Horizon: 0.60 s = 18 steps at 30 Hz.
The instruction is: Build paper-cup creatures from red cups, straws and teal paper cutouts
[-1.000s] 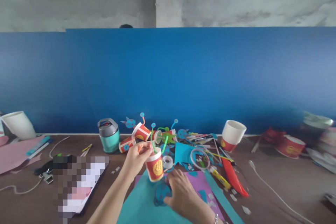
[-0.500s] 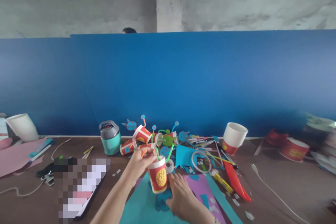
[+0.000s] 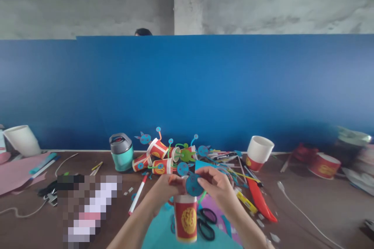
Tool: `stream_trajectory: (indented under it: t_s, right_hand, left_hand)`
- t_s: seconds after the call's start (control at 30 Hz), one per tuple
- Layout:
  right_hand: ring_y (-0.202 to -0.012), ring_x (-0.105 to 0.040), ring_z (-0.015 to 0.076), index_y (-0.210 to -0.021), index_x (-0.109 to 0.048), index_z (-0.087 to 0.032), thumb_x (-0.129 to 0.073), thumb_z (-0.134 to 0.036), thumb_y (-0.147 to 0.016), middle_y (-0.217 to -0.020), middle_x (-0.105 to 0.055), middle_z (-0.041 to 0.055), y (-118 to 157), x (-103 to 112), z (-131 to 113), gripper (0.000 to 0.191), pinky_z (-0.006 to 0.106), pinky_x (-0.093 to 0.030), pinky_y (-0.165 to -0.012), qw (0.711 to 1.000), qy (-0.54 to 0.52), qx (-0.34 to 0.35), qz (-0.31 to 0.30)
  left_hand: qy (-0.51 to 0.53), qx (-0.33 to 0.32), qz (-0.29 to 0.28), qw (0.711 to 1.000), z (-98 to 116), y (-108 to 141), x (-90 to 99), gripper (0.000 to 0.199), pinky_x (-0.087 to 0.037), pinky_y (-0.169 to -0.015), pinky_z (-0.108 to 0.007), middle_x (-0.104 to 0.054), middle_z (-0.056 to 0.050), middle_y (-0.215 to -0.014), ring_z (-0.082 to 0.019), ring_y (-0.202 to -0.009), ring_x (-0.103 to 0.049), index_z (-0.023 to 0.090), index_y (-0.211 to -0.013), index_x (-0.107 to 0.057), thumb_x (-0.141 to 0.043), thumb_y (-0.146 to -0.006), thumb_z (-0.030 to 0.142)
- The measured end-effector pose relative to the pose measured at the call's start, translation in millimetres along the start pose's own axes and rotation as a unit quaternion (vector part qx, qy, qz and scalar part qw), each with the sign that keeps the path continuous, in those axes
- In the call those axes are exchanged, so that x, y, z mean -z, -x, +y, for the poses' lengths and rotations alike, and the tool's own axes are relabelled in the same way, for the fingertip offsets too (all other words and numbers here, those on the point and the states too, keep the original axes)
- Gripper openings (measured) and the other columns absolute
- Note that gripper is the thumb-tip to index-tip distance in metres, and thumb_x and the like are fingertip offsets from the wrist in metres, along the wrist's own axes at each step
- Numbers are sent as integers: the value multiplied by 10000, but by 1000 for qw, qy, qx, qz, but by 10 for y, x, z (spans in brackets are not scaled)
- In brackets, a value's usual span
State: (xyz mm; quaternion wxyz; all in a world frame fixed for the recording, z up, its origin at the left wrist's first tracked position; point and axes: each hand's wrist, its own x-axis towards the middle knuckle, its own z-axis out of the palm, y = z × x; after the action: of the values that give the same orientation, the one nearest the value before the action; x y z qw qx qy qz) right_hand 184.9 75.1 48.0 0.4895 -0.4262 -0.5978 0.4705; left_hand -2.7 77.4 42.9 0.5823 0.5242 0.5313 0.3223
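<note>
A red and white paper cup (image 3: 186, 220) with a yellow emblem stands upright on teal paper (image 3: 163, 227), below my hands. My right hand (image 3: 214, 186) pinches a round blue paper piece (image 3: 194, 185) with dark marks, just over the cup's rim. Beside it, my left hand (image 3: 169, 190) has its fingers curled together at the left of the blue piece; what they hold is partly hidden. Black-handled scissors (image 3: 207, 223) lie right of the cup.
Decorated cups (image 3: 162, 166) lie in a pile behind the hands. A teal jar (image 3: 122, 153) stands left, stacked white cups (image 3: 260, 151) right. A red pointed object (image 3: 261, 202), a yellow tube (image 3: 246, 202) and a marker (image 3: 138, 194) lie around. A blue partition (image 3: 187, 93) closes the back.
The cup now appears nearer and further right. My right hand has risen from the paper and taken the round blue piece. My left hand has moved to it. Scissors and a marker now show.
</note>
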Motion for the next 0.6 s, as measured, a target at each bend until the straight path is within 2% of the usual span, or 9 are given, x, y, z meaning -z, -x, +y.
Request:
stream_trajectory:
  t_s: [0.1, 0.2, 0.43, 0.6]
  right_hand:
    - [-636, -591, 161, -874, -675, -170, -612, -295, -733, -745, -664, 26, -20, -50, 66, 198, 256, -466, -574, 999, 36, 13, 26]
    - [-665, -598, 170, -864, -691, -176, -571, -254, -753, -754, -669, 29, -20, -66, 98, 181, 266, -471, -609, 994, 100, 32, 19]
    - [-742, -614, 177, -856, -701, -200, -524, -198, -774, -818, -687, 22, 13, -72, 40, 195, 263, -471, -676, 984, 167, 60, 0]
    - [-733, -612, 174, -852, -702, -196, -502, -197, -776, -808, -685, 21, 3, -83, 32, 214, 258, -470, -672, 983, 175, 57, -6]
  left_hand:
    - [0, 17, -2, 1000, 40, 63, -133, 242, -339, -485, -207, -650, -3, -637, -154, -610, -543, 135, -755, -702, -690, -535, 234]
    - [20, 19, -16, 1000, 101, 125, -201, 226, -354, -507, -209, -645, 4, -621, -156, -632, -544, 135, -723, -706, -712, -513, 217]
    - [52, 11, -24, 998, 130, 154, -229, 134, -400, -583, -235, -602, 38, -546, -130, -584, -507, 146, -626, -695, -699, -492, 142]
    - [57, 4, -41, 998, 84, 123, -225, 171, -409, -583, -238, -650, 24, -592, -148, -596, -545, 148, -676, -718, -687, -508, 151]
